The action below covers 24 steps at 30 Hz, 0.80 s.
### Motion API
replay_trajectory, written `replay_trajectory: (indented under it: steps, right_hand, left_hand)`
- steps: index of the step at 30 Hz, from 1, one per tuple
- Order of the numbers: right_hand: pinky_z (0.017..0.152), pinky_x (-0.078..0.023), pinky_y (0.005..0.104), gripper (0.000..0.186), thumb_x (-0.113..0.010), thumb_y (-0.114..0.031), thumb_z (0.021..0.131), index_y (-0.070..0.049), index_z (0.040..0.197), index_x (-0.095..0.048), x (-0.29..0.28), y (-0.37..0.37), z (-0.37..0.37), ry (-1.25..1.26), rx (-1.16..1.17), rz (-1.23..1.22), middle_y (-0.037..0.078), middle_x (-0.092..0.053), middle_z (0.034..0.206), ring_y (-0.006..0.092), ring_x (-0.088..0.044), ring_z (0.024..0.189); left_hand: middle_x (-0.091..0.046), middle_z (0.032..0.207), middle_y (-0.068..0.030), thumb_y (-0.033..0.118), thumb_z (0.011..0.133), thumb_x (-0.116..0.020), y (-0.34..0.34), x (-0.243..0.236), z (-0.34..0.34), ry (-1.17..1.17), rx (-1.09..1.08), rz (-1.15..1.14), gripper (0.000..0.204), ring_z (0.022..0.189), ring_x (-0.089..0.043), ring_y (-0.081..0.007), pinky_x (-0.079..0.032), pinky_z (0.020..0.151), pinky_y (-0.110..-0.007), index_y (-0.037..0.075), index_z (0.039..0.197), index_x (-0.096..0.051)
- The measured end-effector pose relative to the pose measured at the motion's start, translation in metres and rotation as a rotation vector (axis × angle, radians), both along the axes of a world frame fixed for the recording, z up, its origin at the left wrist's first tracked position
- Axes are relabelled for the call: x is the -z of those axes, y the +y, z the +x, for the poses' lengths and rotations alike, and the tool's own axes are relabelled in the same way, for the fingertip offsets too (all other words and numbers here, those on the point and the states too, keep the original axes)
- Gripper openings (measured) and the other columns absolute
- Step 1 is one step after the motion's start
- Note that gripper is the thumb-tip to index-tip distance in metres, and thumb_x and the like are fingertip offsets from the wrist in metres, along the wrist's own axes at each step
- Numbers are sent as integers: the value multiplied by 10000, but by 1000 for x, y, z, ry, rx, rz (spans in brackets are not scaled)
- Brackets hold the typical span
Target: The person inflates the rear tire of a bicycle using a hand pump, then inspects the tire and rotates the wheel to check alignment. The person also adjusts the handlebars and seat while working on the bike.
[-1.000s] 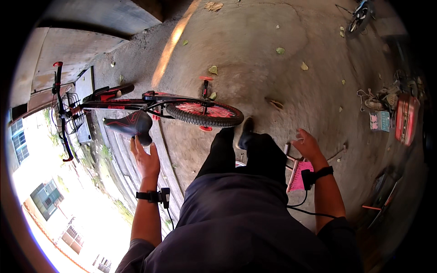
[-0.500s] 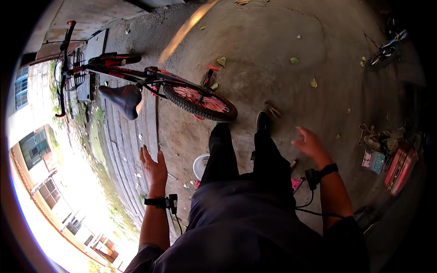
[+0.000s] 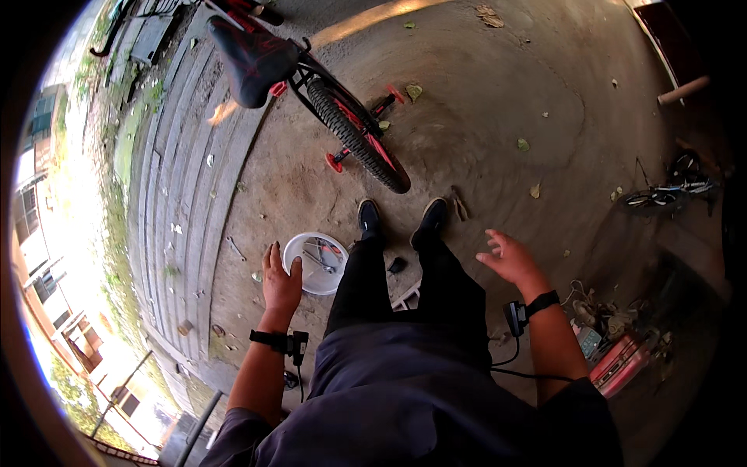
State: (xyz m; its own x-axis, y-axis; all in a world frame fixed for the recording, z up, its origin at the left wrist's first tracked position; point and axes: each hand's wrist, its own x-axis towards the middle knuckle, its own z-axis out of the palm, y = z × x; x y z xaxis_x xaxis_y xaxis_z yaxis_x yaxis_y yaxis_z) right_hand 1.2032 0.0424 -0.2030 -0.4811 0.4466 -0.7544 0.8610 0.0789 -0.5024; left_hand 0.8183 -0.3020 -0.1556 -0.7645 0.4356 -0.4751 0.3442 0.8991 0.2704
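My left hand point(image 3: 282, 282) hangs in the air with its fingers apart and nothing in it. Beside it on the ground stands a white basin point(image 3: 293, 251) with several metal tools inside, and a wrench point(image 3: 236, 248) lies to the left. My right hand point(image 3: 510, 261) is also raised, empty, with its fingers loosely spread. Ahead of my feet is a bicycle, its rear tire point(image 3: 352, 134) toward me, with a dark saddle point(image 3: 253, 58) and red pedals point(image 3: 334, 162). Its front end is partly cut off at the upper left.
Long grey steps point(image 3: 187, 156) run along the left. A second, smaller bicycle point(image 3: 661, 196) lies at the far right. Nearer on that side are a red case point(image 3: 620, 366) and a tangled heap point(image 3: 599, 307). A small dark object point(image 3: 397, 265) lies between my legs.
The view has turned and shifted, so the bicycle sits higher and more upright in the picture. More of the basin and its tools shows. Both hands stay empty.
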Motion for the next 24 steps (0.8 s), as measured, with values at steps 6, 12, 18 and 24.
replay_trajectory:
  steps: [6, 12, 18, 24]
  right_hand:
    - [900, -564, 416, 759, -817, -414, 827, -65, 1444, -545, 13, -10, -74, 13, -177, 34, 184, -702, 1234, 320, -712, 1037]
    - [916, -555, 392, 746, -814, -324, 868, -97, 1498, -484, 26, -9, -155, -42, -400, 21, 166, -654, 1314, 269, -678, 1118]
    - [948, -540, 400, 760, -825, -311, 863, -113, 1510, -477, 69, 9, -199, -46, -427, -66, 155, -630, 1350, 266, -657, 1163]
    - [1004, -506, 408, 856, -912, -253, 767, -55, 1490, -500, 144, 28, -223, 97, -364, -111, 139, -611, 1397, 250, -628, 1204]
  left_hand:
    - [-537, 1411, -263, 299, 935, -676, -97, 54, 25, -241, -77, -118, 603, 1273, -561, -432, -473, 1066, -478, -20, 1419, -510]
    - [-589, 1358, -260, 347, 930, -660, -156, 105, 90, -559, -142, -200, 565, 1255, -580, -416, -484, 1059, -462, 21, 1384, -578]
    - [-618, 1353, -195, 328, 936, -657, -161, 147, 170, -738, -191, -205, 490, 1229, -605, -383, -498, 1045, -442, 91, 1363, -620]
    - [-597, 1392, -176, 330, 912, -674, -165, 229, 257, -862, -197, -216, 570, 1253, -587, -379, -488, 1048, -467, 61, 1405, -576]
